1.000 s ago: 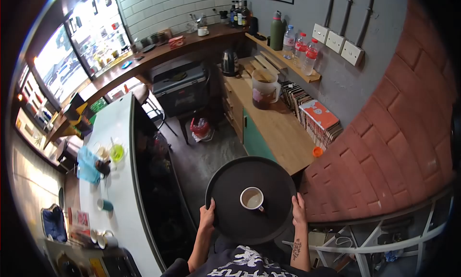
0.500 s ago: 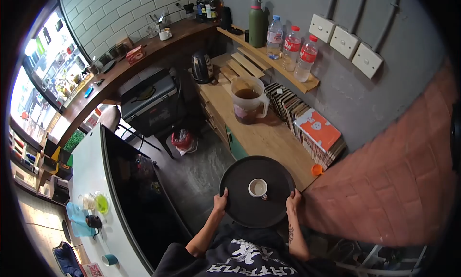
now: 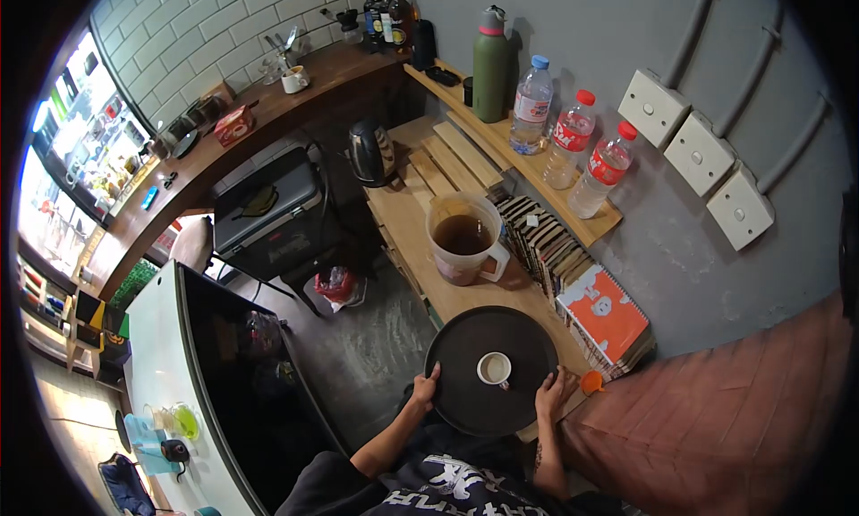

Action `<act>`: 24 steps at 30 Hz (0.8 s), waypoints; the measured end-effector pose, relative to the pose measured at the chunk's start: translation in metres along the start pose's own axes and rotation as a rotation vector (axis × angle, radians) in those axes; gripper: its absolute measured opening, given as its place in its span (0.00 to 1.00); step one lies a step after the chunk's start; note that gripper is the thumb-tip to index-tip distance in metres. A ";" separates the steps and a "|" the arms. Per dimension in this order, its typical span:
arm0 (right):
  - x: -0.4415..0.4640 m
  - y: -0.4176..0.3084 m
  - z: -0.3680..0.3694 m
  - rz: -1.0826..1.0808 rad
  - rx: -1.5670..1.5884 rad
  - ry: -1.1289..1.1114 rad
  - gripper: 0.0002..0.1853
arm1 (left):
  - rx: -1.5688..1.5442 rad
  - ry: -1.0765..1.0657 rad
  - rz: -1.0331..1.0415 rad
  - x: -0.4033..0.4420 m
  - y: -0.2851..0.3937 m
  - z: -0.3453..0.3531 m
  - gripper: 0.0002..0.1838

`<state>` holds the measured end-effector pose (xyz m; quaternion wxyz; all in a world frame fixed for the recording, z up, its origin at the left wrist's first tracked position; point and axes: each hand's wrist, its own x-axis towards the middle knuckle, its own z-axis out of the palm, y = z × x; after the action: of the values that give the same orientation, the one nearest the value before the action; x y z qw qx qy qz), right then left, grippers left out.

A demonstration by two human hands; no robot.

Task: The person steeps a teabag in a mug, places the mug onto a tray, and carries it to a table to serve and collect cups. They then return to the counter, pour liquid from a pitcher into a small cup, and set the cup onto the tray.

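Note:
Both of my hands carry a round black tray (image 3: 465, 404) in front of my body. My left hand (image 3: 425, 389) is closed on its left rim, thumb on top. At the right rim, my right hand (image 3: 553, 395) grips the tray, the fingers underneath partly hidden. A small white cup (image 3: 494, 369) stands upright on the tray, right of its middle, its handle toward me. The tray's far part overlaps the near end of the wooden counter (image 3: 534, 312) in my view; whether it touches I cannot tell.
On the counter stand a plastic jug (image 3: 464, 238) of brown liquid, a kettle (image 3: 370, 153), a row of books (image 3: 537, 243) and an orange scoop (image 3: 591, 383). A shelf (image 3: 573, 203) above bears bottles and a green flask (image 3: 490, 68). A brick ledge (image 3: 707, 409) lies right, a white-topped unit (image 3: 157, 337) left.
The tray with the cup has come closer to the counter, my hands still on its rim. My view has shifted forward, so the jug and bottles look nearer.

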<state>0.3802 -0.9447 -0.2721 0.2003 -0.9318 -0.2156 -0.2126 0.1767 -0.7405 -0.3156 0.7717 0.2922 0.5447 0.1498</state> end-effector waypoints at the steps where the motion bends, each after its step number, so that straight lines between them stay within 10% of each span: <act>1: -0.001 0.002 0.006 0.006 -0.012 0.001 0.11 | -0.005 -0.005 -0.016 0.002 0.003 0.006 0.31; 5: -0.012 0.004 0.030 0.413 0.979 -0.658 0.13 | 0.041 0.075 -0.023 0.009 0.011 0.034 0.32; 19: 0.001 -0.006 0.033 0.667 1.263 -1.165 0.17 | 0.419 0.006 0.020 0.027 0.015 0.047 0.49; 24: 0.004 -0.034 0.033 0.514 1.255 -1.427 0.16 | 0.484 -0.164 0.158 0.007 0.017 -0.023 0.37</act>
<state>0.3773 -0.9001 -0.2874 0.5217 -0.5846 -0.1504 0.6028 0.1596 -0.7165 -0.3156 0.7068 0.5208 0.4760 0.0508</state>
